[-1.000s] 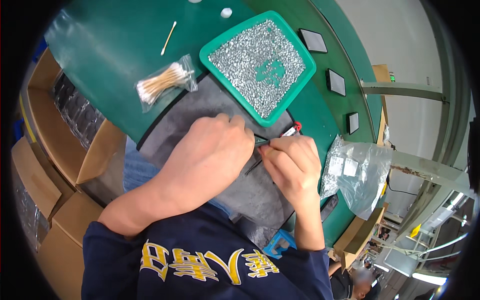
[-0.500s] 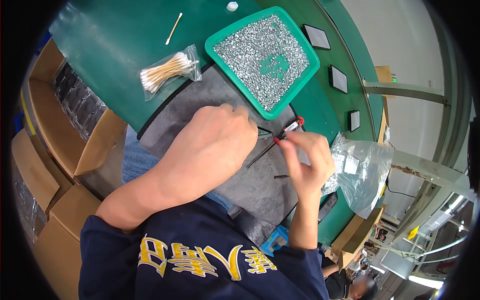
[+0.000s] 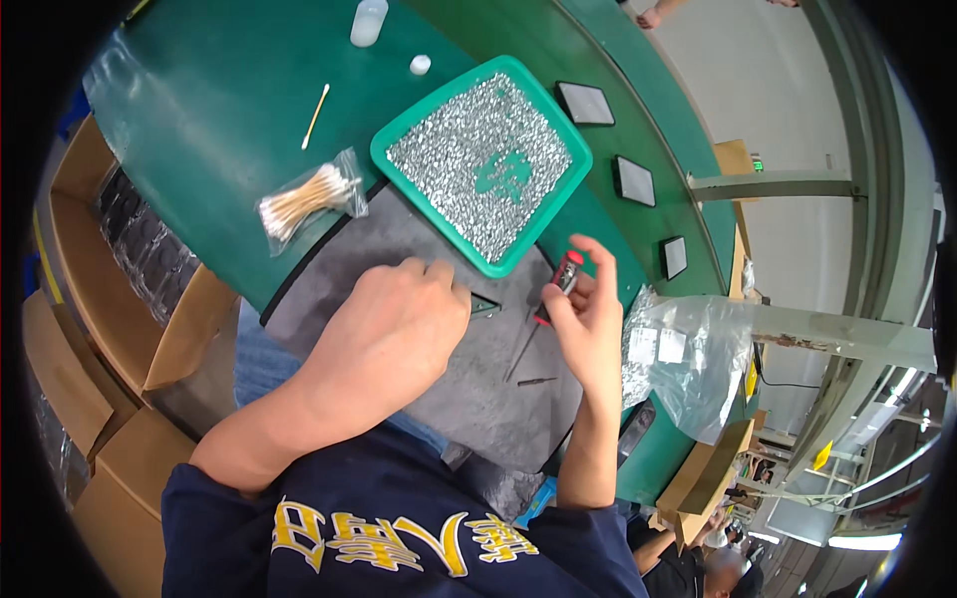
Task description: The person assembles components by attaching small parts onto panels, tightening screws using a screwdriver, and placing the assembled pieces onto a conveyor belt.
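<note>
Head: slim red-handled screwdriver [image 3: 546, 305], dark shaft.

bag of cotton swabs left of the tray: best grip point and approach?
Pinch the cotton swab bag across its middle, coming from above. It lies flat on the green table, swabs bundled lengthwise inside, so a grip across the bundle catches swabs and film together. Its lower-left end sits near the table edge; the green tray crowds the right end. Both hands are elsewhere.
</note>
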A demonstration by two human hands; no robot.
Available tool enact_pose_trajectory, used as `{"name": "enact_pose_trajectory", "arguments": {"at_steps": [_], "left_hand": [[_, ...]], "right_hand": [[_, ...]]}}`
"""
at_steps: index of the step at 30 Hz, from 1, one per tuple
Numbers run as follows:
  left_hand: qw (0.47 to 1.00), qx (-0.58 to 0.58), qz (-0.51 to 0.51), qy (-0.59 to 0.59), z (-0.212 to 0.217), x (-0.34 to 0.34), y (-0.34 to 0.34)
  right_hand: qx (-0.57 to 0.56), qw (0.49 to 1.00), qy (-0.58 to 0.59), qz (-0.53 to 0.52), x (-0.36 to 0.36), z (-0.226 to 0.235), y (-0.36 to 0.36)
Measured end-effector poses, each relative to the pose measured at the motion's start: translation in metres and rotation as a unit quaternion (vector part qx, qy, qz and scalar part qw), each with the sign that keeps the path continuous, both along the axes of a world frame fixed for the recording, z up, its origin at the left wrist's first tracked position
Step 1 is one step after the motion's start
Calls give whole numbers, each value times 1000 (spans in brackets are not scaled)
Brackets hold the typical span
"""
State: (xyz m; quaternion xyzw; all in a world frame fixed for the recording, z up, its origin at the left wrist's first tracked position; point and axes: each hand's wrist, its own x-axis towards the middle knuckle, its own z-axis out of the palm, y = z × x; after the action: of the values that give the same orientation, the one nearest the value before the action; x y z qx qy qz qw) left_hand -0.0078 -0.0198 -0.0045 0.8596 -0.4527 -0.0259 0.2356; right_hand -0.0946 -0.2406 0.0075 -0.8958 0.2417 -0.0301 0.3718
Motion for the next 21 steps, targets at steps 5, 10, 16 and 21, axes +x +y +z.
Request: {"name": "enact_pose_trajectory", "arguments": {"at_steps": [5,10,16,21], "left_hand": [[997,-72,-11,-6,-6,4,1],[996,-82,-20,-2,-10,5,3],[997,-76,-12,11,-6,6,1],[999,-28,-21,36,-2,6,4]], "right_hand": [[306,929,-205,30,-2,26,-18],[524,763,-327,192,14,46,-10],[592,717,-290,227,27,74,17],[594,705,-285,264,34,69,22]]}}
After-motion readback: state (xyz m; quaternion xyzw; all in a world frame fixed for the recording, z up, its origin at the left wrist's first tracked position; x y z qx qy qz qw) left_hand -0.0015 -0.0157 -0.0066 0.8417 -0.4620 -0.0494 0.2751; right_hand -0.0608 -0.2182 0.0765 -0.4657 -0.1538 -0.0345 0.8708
